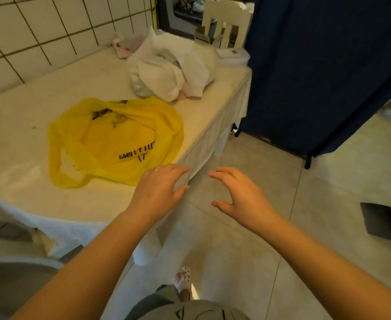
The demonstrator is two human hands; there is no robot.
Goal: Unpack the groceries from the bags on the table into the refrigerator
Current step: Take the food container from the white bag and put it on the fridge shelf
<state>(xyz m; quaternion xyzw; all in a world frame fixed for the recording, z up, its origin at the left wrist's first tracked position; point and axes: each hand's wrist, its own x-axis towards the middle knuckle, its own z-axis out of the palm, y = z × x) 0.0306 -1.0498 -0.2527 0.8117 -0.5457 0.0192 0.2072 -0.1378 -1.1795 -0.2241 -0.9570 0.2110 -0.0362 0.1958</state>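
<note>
- The table has a white cloth on it and stands against a wall of white tiles.
- A yellow bag lies flat on the table, near the table's front edge. It looks collapsed; what it holds, if anything, I cannot tell.
- A white bag stands crumpled at the far end of the table, behind the yellow bag. Something grey shows inside it.
- A dark blue curtain hangs just beside the far right corner of the table, and a white chair stands beyond the table.
- A grey object lies on the floor, well apart from the table to the right.
- The left hand hovers over the front edge of the table, just beside the yellow bag, with fingers relaxed and a little bent, holding nothing.
- The right hand hovers over the floor, off the table's edge, with fingers loosely curved and the thumb apart, also empty.
- The yellow bag has black printing, but the letters are upside down and too blurred to read.
</note>
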